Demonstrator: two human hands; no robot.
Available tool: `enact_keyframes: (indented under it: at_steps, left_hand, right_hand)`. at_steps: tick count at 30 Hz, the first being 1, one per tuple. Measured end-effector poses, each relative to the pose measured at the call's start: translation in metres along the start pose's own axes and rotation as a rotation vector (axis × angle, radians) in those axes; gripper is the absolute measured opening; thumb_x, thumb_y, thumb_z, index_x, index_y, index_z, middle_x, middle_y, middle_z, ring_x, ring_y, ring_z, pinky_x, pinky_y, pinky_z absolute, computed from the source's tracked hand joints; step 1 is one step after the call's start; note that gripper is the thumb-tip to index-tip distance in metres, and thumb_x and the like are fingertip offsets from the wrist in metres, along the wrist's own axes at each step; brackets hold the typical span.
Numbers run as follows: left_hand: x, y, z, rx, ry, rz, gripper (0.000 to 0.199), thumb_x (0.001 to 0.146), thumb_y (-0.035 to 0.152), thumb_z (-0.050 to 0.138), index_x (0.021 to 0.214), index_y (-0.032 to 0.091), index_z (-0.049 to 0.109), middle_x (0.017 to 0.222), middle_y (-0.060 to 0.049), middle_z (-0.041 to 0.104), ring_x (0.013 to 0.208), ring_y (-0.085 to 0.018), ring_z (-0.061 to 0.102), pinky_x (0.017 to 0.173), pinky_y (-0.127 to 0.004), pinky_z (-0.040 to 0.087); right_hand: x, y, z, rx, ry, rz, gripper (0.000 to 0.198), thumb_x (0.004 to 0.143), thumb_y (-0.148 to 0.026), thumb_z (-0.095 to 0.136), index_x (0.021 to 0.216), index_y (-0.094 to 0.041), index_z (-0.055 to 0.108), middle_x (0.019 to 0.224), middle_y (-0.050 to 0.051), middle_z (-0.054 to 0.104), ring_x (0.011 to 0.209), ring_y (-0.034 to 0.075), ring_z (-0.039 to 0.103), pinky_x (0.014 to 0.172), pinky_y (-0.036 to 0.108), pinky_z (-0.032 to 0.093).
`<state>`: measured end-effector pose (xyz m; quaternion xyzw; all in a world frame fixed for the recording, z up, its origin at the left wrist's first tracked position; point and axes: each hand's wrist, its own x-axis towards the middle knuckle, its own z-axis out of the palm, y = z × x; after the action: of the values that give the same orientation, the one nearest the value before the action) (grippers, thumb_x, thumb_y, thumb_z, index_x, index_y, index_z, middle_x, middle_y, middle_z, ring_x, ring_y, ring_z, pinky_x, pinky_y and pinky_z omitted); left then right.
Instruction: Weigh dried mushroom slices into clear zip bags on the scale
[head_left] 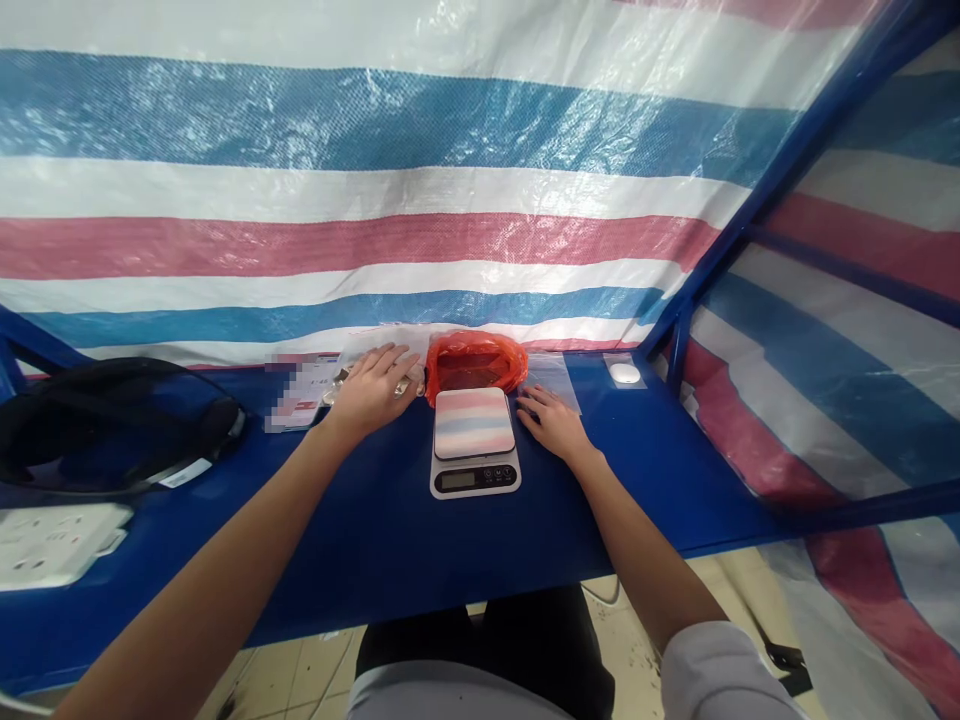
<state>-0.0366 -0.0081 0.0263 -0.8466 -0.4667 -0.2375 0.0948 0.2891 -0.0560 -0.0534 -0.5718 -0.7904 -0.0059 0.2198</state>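
Observation:
A white digital kitchen scale (475, 440) sits in the middle of the blue table, its pan bare and its display dark. Behind it lies an open red plastic bag (480, 362). To the left of the bag, my left hand (379, 388) rests flat with fingers spread, over a clear plastic bag (420, 377) with small shiny pieces partly hidden under the palm. On the other side of the scale, my right hand (553, 422) lies with fingers apart on the table, touching the edge of a flat clear plastic bag (559, 378).
At the left are a black headset-like device (217, 425) and a white power strip (56, 545). A printed card (300, 395) lies by my left forearm. A white mouse-shaped object (624, 373) is at the back right. Blue frame bars and striped sheeting enclose the table (360, 560).

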Motion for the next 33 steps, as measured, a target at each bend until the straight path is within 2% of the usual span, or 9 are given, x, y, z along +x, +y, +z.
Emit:
enact_keyframes:
  at_steps: [3,7,15,21,23,26,30,33]
  left_hand:
    - [0.002,-0.01,0.008,-0.01,-0.051,-0.009,0.047,0.092,0.038,0.048,0.133,0.021,0.062,0.147,-0.014,0.056,0.142,-0.035,0.045,0.118,-0.054,0.035]
    - [0.003,-0.017,0.015,0.005,-0.115,0.0,0.049,0.09,0.039,0.049,0.135,0.022,0.061,0.149,-0.013,0.054,0.142,-0.034,0.046,0.117,-0.053,0.036]
    - [0.01,-0.02,0.011,-0.041,-0.134,0.009,0.037,0.091,0.029,0.047,0.122,0.021,0.067,0.137,-0.013,0.064,0.128,-0.031,0.059,0.11,-0.048,0.045]
    - [0.016,-0.031,0.004,-0.186,-0.172,0.002,0.042,0.094,0.041,0.045,0.112,0.016,0.073,0.124,-0.012,0.071,0.115,-0.028,0.066,0.103,-0.041,0.051]
    - [0.017,-0.033,0.001,-0.211,-0.183,-0.011,0.042,0.092,0.042,0.045,0.11,0.019,0.074,0.122,-0.01,0.073,0.112,-0.028,0.067,0.1,-0.04,0.053]
    - [0.019,-0.034,-0.001,-0.225,-0.167,-0.044,0.038,0.089,0.038,0.046,0.108,0.024,0.075,0.119,-0.007,0.074,0.11,-0.027,0.069,0.099,-0.04,0.054]
    - [0.02,-0.032,-0.001,-0.239,-0.132,-0.096,0.038,0.084,0.027,0.045,0.104,0.021,0.076,0.115,-0.008,0.076,0.106,-0.027,0.071,0.098,-0.041,0.055]
    - [0.02,-0.029,-0.003,-0.225,-0.09,-0.162,0.039,0.082,0.022,0.043,0.101,0.021,0.077,0.113,-0.006,0.077,0.103,-0.024,0.072,0.096,-0.036,0.056]
  right_hand:
    - [0.0,0.001,0.005,0.009,0.002,-0.01,0.032,0.099,-0.031,0.051,0.123,-0.024,0.071,0.14,0.007,0.064,0.135,0.028,0.055,0.116,0.051,0.042]
    - [-0.001,0.002,0.008,0.023,0.009,-0.01,0.033,0.099,-0.03,0.05,0.125,-0.024,0.07,0.141,0.009,0.063,0.136,0.028,0.055,0.118,0.053,0.039]
    - [-0.001,0.003,0.009,0.043,0.001,-0.005,0.035,0.1,-0.03,0.047,0.125,-0.022,0.069,0.142,0.009,0.062,0.137,0.028,0.053,0.118,0.053,0.038]
    - [-0.002,0.003,0.009,0.051,-0.005,0.004,0.036,0.1,-0.031,0.046,0.126,-0.022,0.069,0.142,0.008,0.062,0.138,0.028,0.053,0.118,0.053,0.038]
    - [-0.001,0.003,0.007,0.047,-0.013,0.005,0.036,0.1,-0.031,0.046,0.127,-0.023,0.069,0.142,0.008,0.062,0.138,0.028,0.053,0.118,0.053,0.038]
    - [-0.001,0.002,0.005,0.037,-0.023,0.001,0.035,0.1,-0.031,0.046,0.126,-0.023,0.069,0.142,0.008,0.062,0.138,0.028,0.053,0.118,0.052,0.038]
    - [-0.002,0.001,0.004,0.03,0.01,-0.009,0.034,0.1,-0.03,0.047,0.123,-0.023,0.071,0.141,0.007,0.063,0.137,0.028,0.054,0.118,0.05,0.04]
    - [-0.004,0.0,0.002,0.038,0.067,-0.015,0.033,0.1,-0.03,0.047,0.12,-0.025,0.072,0.138,0.005,0.065,0.135,0.027,0.056,0.117,0.048,0.042]
